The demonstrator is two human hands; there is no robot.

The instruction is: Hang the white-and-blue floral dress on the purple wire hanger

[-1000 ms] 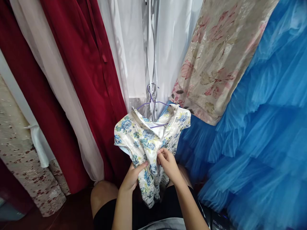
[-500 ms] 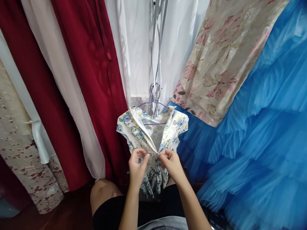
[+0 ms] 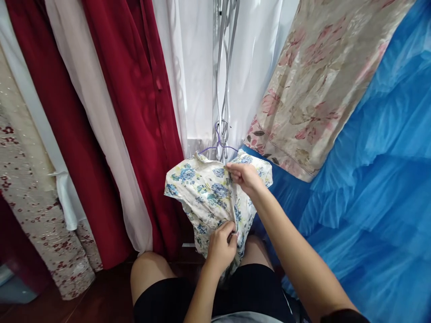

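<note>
A white dress with blue flowers (image 3: 202, 188) hangs in front of my knees on a thin purple hanger (image 3: 218, 142). Its front edges lie together along a seam down the middle. At the top of that seam, by the neckline, my right hand (image 3: 245, 176) is closed in a pinch on the dress. Lower on the same seam my left hand (image 3: 222, 246) grips the fabric with bent fingers. Whether a zip pull sits under my right fingertips is hidden. The dress's lower part is bunched between my legs.
Dark red cloth (image 3: 134, 112) and pale pink cloth (image 3: 97, 103) hang to the left. White cloth (image 3: 198, 80) with grey ribbons (image 3: 225, 76) hangs behind. A flowered beige garment (image 3: 310, 98) and a ruffled blue tulle skirt (image 3: 370, 215) hang close on the right.
The dress's open V neckline has come together along the seam. My right hand has gone up to the neckline, while my left hand has shifted right and slightly down.
</note>
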